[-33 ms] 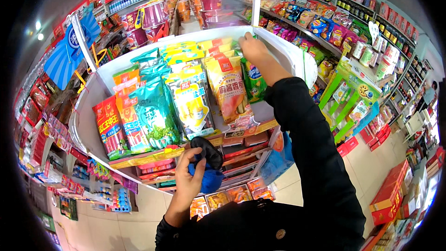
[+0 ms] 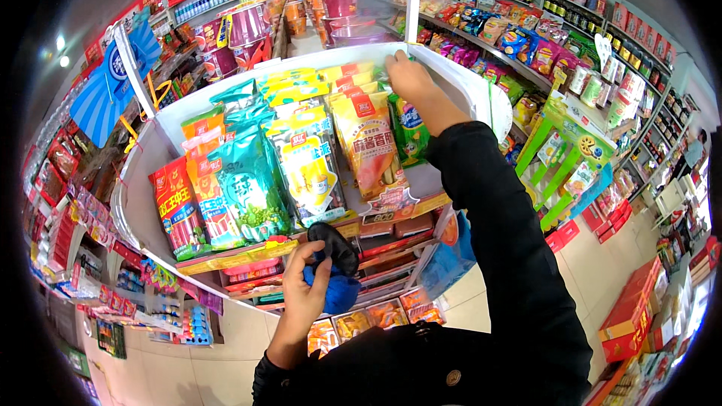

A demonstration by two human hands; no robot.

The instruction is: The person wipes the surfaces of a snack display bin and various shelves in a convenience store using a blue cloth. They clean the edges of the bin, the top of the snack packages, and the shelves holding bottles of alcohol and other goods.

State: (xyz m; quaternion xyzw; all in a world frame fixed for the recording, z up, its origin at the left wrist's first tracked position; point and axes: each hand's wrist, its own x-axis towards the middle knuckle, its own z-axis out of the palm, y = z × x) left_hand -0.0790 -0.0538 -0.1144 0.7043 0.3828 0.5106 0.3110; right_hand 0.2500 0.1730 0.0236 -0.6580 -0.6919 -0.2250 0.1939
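Observation:
My left hand (image 2: 303, 293) is closed on a bunched black and blue cloth, below the front edge of the white display bin (image 2: 143, 173). Thumb and index finger pinch it where a black part (image 2: 333, 248) meets a blue part (image 2: 335, 295). My right hand (image 2: 415, 89) reaches over the bin to its far wall, behind a green snack packet (image 2: 411, 135). Its fingers are curled and partly hidden, so what they grip does not show. Rows of upright packets stand between the hands: yellow (image 2: 366, 143), white-yellow (image 2: 308, 162), teal (image 2: 252, 180) and red (image 2: 179, 203).
Lower tiers of packaged snacks (image 2: 391, 244) lie under the bin. A white post (image 2: 414, 0) rises at its back. To the right stands a green and white rack (image 2: 568, 158), with snack shelves (image 2: 519, 37) behind it. Red boxes (image 2: 632, 312) sit on the tiled floor (image 2: 466, 301).

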